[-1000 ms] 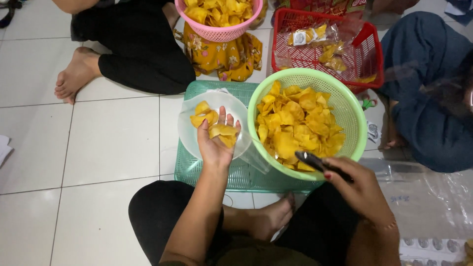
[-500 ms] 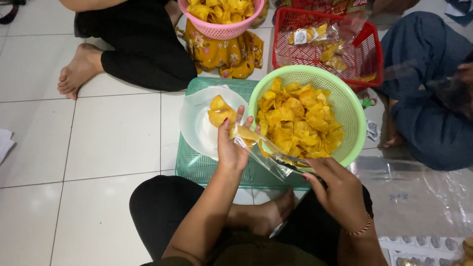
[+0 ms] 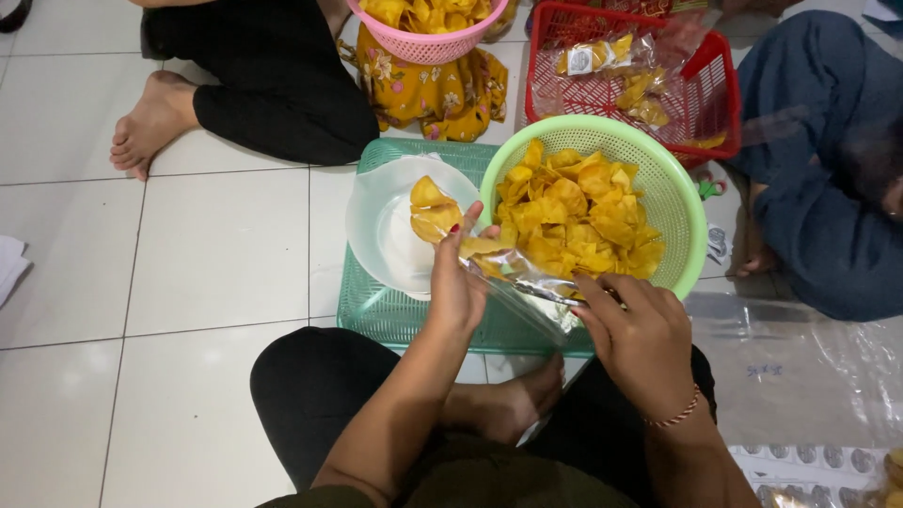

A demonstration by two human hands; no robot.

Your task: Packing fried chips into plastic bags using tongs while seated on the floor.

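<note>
A clear plastic bag (image 3: 527,282) is stretched between both my hands over the near rim of a light green basket (image 3: 682,216) heaped with yellow chips (image 3: 574,202). My left hand (image 3: 456,287) grips the bag's left end, where one chip lies inside, next to a white bowl (image 3: 381,230) holding a few chips (image 3: 433,212). My right hand (image 3: 640,334) pinches the bag's right end. Bowl and basket rest on a flat teal plastic crate (image 3: 376,315) in front of my crossed legs.
A pink basket of chips (image 3: 428,42) and a red basket with packed bags (image 3: 696,103) stand at the far side. One person in black sits at the top left, another in blue at the right. Plastic sheets (image 3: 800,376) lie on the tiled floor at right.
My left hand left the white bowl and moved toward the green basket. Both hands now hold the clear bag stretched between them; a chip has gone inside it.
</note>
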